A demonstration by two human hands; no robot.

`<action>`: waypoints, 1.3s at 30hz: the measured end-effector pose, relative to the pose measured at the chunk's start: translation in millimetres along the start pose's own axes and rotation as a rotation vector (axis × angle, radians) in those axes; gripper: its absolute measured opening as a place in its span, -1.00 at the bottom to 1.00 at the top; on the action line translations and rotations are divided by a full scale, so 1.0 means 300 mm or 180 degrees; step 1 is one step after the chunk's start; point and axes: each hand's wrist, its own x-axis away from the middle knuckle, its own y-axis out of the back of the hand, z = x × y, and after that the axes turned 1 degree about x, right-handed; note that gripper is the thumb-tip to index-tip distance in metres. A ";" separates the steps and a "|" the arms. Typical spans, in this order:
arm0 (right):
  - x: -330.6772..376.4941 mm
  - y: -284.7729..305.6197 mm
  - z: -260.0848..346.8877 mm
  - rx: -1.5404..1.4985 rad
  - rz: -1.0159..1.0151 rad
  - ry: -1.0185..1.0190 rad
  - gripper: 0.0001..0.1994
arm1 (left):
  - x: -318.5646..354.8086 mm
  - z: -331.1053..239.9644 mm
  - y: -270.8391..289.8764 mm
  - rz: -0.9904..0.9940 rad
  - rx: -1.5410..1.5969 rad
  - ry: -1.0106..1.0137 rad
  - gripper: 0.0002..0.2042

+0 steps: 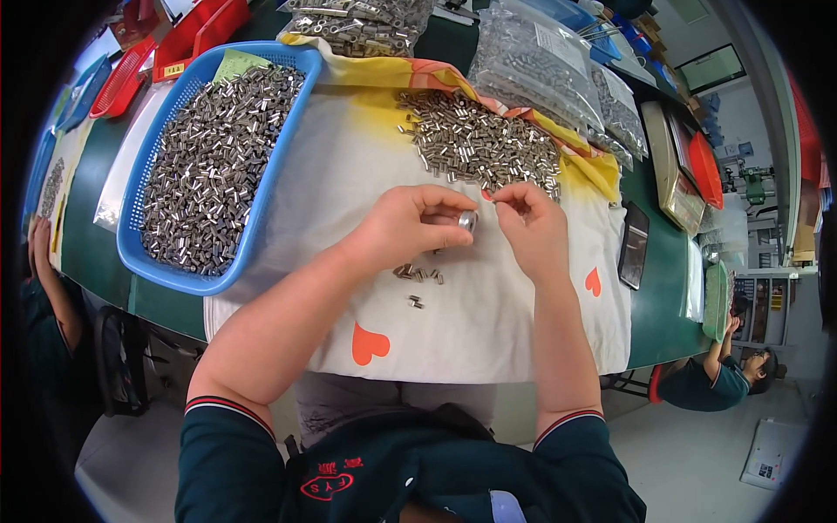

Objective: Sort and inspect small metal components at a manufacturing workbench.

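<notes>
My left hand (pixel 403 225) is closed around a shiny round metal piece (pixel 468 220), its end showing between thumb and fingers. To the right, my right hand (pixel 534 234) is closed in a pinch at the fingertips; what it holds there, if anything, is too small to name. Beyond both hands lies a loose heap of small metal cylinders (pixel 488 144) on a white cloth (pixel 471 336) with orange hearts. Several separate cylinders (pixel 418 275) rest on the cloth below my left hand.
A blue basket (pixel 131 218) full of small metal cylinders stands at the left. Plastic bags of metal parts (pixel 532 65) line the back. A dark phone (pixel 634 247) lies right on the green table (pixel 658 336). Co-workers sit at far left and far right (pixel 711 383).
</notes>
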 end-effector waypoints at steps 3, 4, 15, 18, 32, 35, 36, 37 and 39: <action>0.044 0.016 0.007 -0.1483 0.0520 -0.0011 -0.93 | 0.003 -0.025 -0.002 -0.0001 0.0448 0.0025 -0.68; 0.047 0.012 0.008 -0.1486 0.0499 -0.0019 -0.93 | 0.000 -0.025 -0.003 0.0019 0.0440 0.0033 -0.68; 0.073 -0.012 0.039 0.0416 0.0177 0.0967 -0.89 | 0.003 -0.012 -0.012 -0.0061 -0.0179 -0.0030 -0.68; 0.063 0.013 0.050 -0.0405 0.0536 0.0279 -0.87 | 0.010 -0.031 -0.012 0.0040 0.0016 0.0010 -0.69; -0.108 -0.047 -0.033 0.1824 0.0034 0.1340 -0.93 | 0.029 -0.034 -0.028 0.0499 -0.1257 -0.0291 -0.65; -0.112 -0.046 -0.036 0.2046 0.0127 0.1371 -0.93 | 0.025 -0.034 -0.037 0.0466 -0.1148 -0.0141 -0.66; -0.111 -0.046 -0.033 0.2008 0.0222 0.1372 -0.94 | 0.024 -0.033 -0.033 0.0440 -0.1035 -0.0078 -0.67; -0.110 -0.050 -0.030 0.2012 0.0226 0.1371 -0.94 | 0.025 -0.030 -0.030 0.0440 -0.1030 -0.0079 -0.67; -0.106 -0.056 -0.024 0.2012 0.0259 0.1299 -0.94 | 0.022 -0.018 -0.022 0.0279 -0.0474 -0.0038 -0.68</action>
